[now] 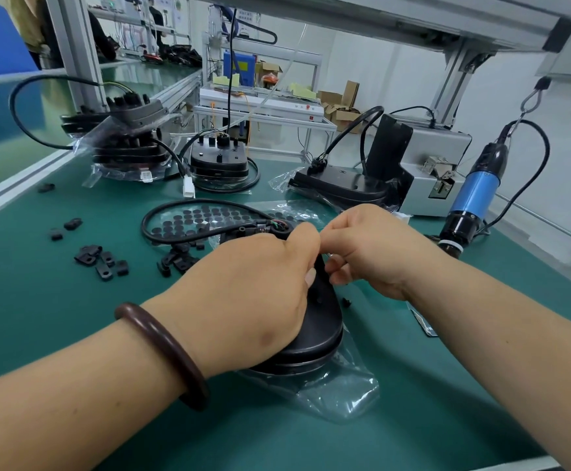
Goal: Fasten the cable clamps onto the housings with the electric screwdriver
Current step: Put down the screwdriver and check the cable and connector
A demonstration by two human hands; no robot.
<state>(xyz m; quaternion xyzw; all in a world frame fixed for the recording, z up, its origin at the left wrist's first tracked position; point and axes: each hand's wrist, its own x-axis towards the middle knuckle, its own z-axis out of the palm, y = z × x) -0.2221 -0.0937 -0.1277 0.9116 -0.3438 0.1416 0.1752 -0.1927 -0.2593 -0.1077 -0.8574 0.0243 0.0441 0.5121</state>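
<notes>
At the near middle of the green tabletop (39,317), a black housing (321,331) lay on a clear plastic bag (341,392) under both hands. The left hand (260,283) rested on the housing with its fingers curled round the far end, while the right hand (369,246) pinched a small piece (328,255) against it, mostly hidden by the fingers. This appeared to be the step of seating a clamp by hand before driving its screw. Loose cable clamps (97,260) lay scattered toward the left edge, and more housings (219,161) waited along the far edge. The electric screwdriver (477,192) hung untouched near the right edge. The next move would likely call for the right hand to let go and reach for it while the left kept the part steady.
</notes>
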